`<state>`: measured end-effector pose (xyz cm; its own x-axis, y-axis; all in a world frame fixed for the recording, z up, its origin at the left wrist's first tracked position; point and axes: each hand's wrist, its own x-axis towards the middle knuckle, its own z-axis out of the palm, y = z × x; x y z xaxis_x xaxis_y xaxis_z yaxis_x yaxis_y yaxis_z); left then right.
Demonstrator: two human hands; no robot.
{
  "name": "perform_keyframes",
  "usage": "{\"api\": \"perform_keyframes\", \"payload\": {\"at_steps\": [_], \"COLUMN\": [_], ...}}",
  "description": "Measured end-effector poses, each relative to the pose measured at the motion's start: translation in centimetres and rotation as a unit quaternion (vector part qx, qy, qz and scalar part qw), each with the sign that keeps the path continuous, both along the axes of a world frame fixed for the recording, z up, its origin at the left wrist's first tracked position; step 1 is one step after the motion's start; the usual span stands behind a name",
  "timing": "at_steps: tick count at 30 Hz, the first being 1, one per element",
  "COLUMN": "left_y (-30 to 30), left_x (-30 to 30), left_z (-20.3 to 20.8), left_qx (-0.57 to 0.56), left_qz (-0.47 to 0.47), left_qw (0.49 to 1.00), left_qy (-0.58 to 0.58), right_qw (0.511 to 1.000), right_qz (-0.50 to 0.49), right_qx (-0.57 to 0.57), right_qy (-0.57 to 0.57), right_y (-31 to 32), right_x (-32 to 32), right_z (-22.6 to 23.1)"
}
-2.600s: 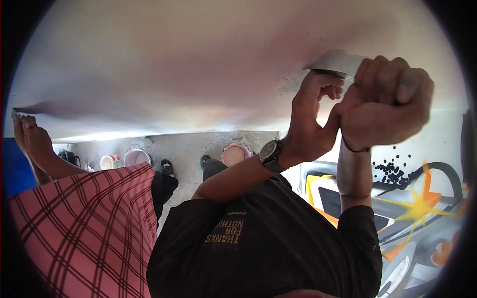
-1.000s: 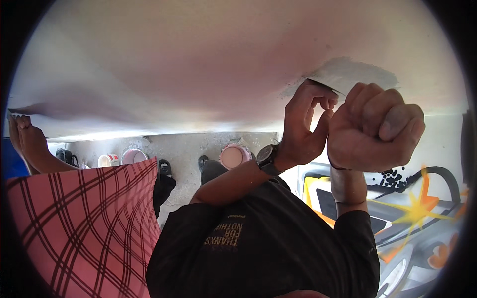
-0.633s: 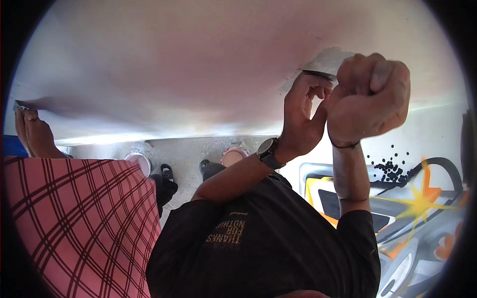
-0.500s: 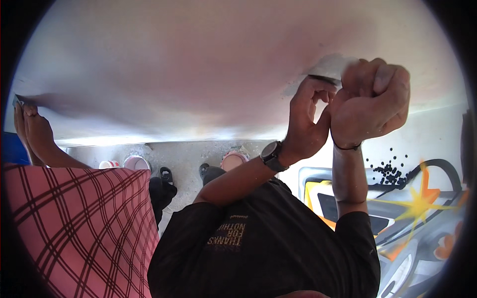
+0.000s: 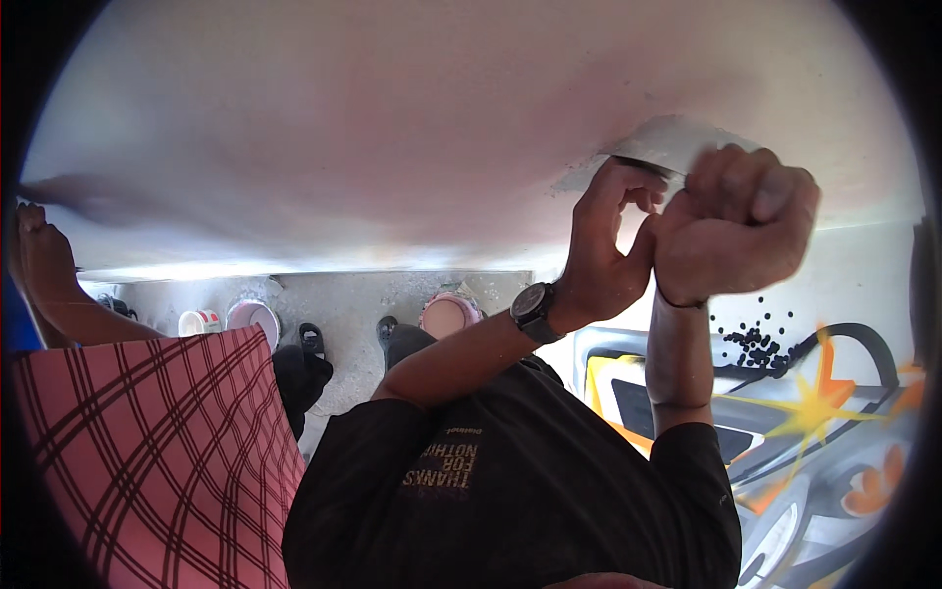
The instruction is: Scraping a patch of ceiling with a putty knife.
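two bare hands were up at the wall (image 5: pixel 392 118). the left hand (image 5: pixel 606 245) was half open, its fingers curled up to a thin blade (image 5: pixel 643 166) and its thumb reaching the right hand (image 5: pixel 736 231), which was folded into a fist; whether that fist gripped a handle, i couldn't tell. the blade sat just above the left fingers, running toward the fist. beyond it, above both hands, was a grey patch (image 5: pixel 672 132). i'd have called the work there partway: the grey covered a fair spread, but its edge was ragged, and beside the left fingertips it broke into flecks, so that border looked unfinished. compared with half a second earlier, the right fist sat lower in view, baring more grey above its knuckles, and the blade's left end had dipped slightly. a pink-rimmed bucket (image 5: pixel 475 312), below and left of the left hand, had shifted leftward in view, probably because the head had turned.
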<state>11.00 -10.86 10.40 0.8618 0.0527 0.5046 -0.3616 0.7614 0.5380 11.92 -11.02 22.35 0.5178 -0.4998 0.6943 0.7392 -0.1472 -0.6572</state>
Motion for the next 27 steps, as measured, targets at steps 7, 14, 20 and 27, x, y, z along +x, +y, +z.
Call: {"api": "perform_keyframes", "payload": {"at_steps": [7,14,20,27], "left_y": [0.3,0.7,1.2,2.5], "left_x": [0.8,0.8,0.8,1.2], "left_z": [-0.3,-1.1,-1.5,-0.7], "left_qx": [0.027,0.033,0.052,0.009], "left_qz": [0.038,0.039,0.04,0.02], "left_qw": [0.999,0.999,0.998,1.0], "left_qy": [-0.004,0.011,-0.002,-0.008], "right_qw": [0.999,0.998,0.999,0.996], "right_qz": [0.043,-0.002,-0.016,0.083], "right_qx": [0.017,0.043,-0.005,0.029], "right_qy": [0.02,0.042,0.038,0.022], "right_y": [-0.1,-0.2,0.6,1.0], "right_x": [-0.3,0.7,0.7,1.0], "right_z": [0.3,-0.9,-2.1,-1.1]}}
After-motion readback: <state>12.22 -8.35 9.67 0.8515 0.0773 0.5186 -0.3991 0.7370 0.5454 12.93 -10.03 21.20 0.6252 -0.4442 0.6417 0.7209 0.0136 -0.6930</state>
